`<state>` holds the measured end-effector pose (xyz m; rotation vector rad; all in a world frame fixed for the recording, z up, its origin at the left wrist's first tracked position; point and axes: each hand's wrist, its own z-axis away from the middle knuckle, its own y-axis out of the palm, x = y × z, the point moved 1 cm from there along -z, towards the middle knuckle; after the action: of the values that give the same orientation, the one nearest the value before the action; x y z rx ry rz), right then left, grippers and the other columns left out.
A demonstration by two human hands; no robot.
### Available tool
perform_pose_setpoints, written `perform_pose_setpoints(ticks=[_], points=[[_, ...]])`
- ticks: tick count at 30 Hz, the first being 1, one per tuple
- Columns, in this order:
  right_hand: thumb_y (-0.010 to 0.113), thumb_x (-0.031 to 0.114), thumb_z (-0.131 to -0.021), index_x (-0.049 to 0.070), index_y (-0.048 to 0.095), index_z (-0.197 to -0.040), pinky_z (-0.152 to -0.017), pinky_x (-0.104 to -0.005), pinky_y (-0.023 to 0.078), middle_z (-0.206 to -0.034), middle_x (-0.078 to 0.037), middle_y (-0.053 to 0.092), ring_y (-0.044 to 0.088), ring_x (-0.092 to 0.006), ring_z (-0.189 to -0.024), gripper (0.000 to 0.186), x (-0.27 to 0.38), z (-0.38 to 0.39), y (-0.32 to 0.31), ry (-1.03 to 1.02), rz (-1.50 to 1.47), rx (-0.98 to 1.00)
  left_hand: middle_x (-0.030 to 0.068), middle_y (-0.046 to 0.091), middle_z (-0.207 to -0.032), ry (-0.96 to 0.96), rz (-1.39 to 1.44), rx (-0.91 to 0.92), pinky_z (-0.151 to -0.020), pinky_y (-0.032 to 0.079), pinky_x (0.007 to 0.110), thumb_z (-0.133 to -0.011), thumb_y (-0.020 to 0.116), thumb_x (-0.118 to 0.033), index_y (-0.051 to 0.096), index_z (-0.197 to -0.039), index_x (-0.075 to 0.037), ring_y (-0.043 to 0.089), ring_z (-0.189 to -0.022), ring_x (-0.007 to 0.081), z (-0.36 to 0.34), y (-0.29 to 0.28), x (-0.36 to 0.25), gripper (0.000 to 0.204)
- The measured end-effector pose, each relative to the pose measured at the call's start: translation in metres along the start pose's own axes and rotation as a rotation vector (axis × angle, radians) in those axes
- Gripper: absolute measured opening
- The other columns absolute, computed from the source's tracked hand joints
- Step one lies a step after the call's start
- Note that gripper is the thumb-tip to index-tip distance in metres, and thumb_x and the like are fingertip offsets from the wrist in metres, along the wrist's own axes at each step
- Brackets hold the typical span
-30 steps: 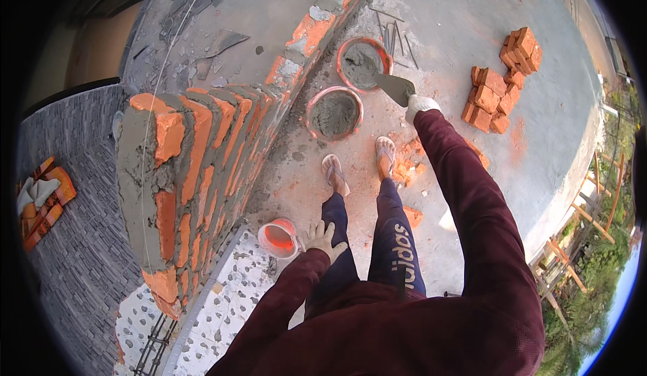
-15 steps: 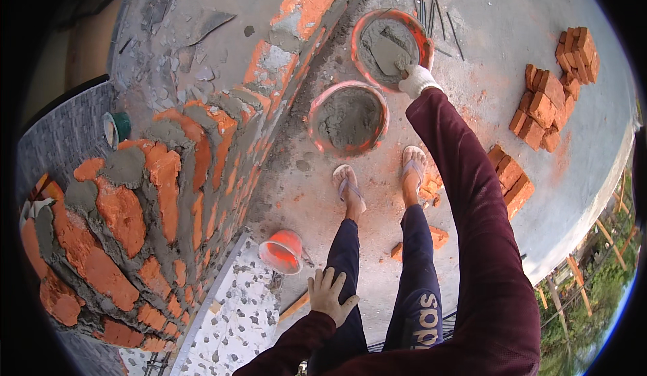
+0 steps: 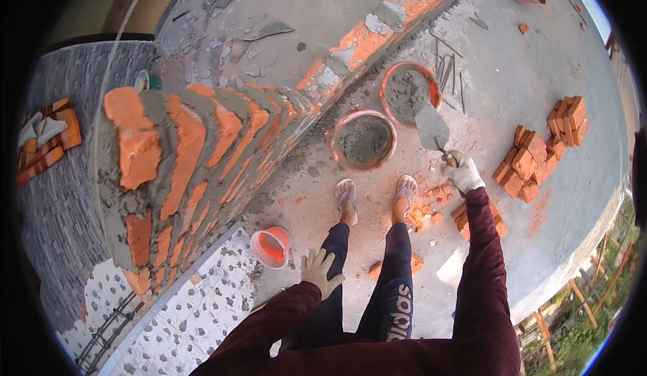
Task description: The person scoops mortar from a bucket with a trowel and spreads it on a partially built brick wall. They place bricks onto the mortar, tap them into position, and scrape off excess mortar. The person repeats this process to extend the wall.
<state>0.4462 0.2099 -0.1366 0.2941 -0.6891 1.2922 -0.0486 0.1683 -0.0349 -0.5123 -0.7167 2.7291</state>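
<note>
My gloved right hand (image 3: 464, 172) grips the handle of a trowel (image 3: 432, 129). Its blade carries grey mortar or is coated with it and hangs at the near right of the farther round orange pan (image 3: 435, 86), which holds mortar. A second pan (image 3: 335, 153) of mortar stands nearer and to the left. My gloved left hand (image 3: 321, 273) rests on my left thigh with its fingers spread and nothing in it. Left of me rises a brick wall (image 3: 182, 157) with thick grey mortar joints.
Stacked bricks (image 3: 524, 164) lie to the right, with more bricks (image 3: 499, 222) beside my right forearm. An orange bucket (image 3: 271, 246) stands near the wall's foot. Thin metal rods (image 3: 446, 73) lie beyond the pans. Broken brick (image 3: 421, 214) is scattered by my right foot.
My right hand has drawn the trowel back out of the farther pan toward me and to the right. My left hand stays on my thigh. The view has shifted.
</note>
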Motion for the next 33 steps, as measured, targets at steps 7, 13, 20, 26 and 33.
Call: perform_pose_setpoints(ticks=[7, 13, 20, 26, 33], points=[[0.068, 0.004, -0.084, -0.001, 0.064, -0.115, -0.049, -0.0275, 0.044, -0.071, -0.001, 0.055, 0.054, -0.0086, -0.055, 0.031, 0.241, 0.275, -0.009, -0.125, 0.291, 0.154, 0.0200, 0.044, -0.157, -0.032, 0.225, -0.177, -0.123, 0.023, 0.056, -0.091, 0.065, -0.057, 0.050, -0.151, -0.008, 0.033, -0.148, 0.0450, 0.040, -0.033, 0.033, 0.079], [0.069, 0.016, -0.088, -0.001, 0.061, -0.121, -0.066, -0.0359, 0.051, -0.082, -0.011, 0.062, 0.066, -0.0233, -0.073, 0.038, 0.404, 0.393, 0.042, -0.625, 0.673, 0.056, 0.0225, 0.048, -0.154, -0.054, 0.367, -0.277, -0.121, 0.031, 0.048, -0.090, 0.067, -0.052, 0.053, -0.148, -0.004, 0.040, -0.145, 0.0409, 0.047, -0.079, 0.091, 0.077], [0.070, 0.018, -0.088, 0.008, 0.057, -0.121, -0.067, -0.0416, 0.057, -0.094, -0.013, 0.062, 0.068, -0.0331, -0.082, 0.037, 0.411, 0.374, 0.134, -1.262, 1.197, -0.505, 0.0223, 0.059, -0.145, -0.104, 0.402, -0.368, -0.113, 0.041, 0.048, -0.091, 0.065, -0.049, 0.059, -0.144, -0.009, 0.053, -0.136, 0.0398, 0.060, -0.049, 0.175, 0.067], [0.067, 0.016, -0.092, 0.006, 0.057, -0.119, -0.068, -0.0476, 0.055, -0.094, -0.016, 0.063, 0.068, -0.0382, -0.083, 0.030, 0.391, 0.398, 0.168, -1.186, 0.966, -0.597, 0.0219, 0.060, -0.143, -0.094, 0.329, -0.296, -0.113, 0.043, 0.045, -0.093, 0.064, -0.049, 0.061, -0.142, -0.007, 0.055, -0.134, 0.0377, 0.057, 0.000, 0.210, 0.064], [0.061, 0.024, -0.102, 0.002, 0.060, -0.118, -0.050, -0.0254, 0.048, -0.083, -0.003, 0.059, 0.056, -0.0087, -0.058, 0.027, 0.375, 0.462, 0.169, -0.263, 0.121, 0.219, 0.0210, 0.068, -0.133, 0.085, 0.256, -0.043, -0.106, 0.048, 0.042, -0.096, 0.064, -0.046, 0.068, -0.132, -0.004, 0.063, -0.126, 0.0339, 0.010, -0.016, 0.203, 0.055]])
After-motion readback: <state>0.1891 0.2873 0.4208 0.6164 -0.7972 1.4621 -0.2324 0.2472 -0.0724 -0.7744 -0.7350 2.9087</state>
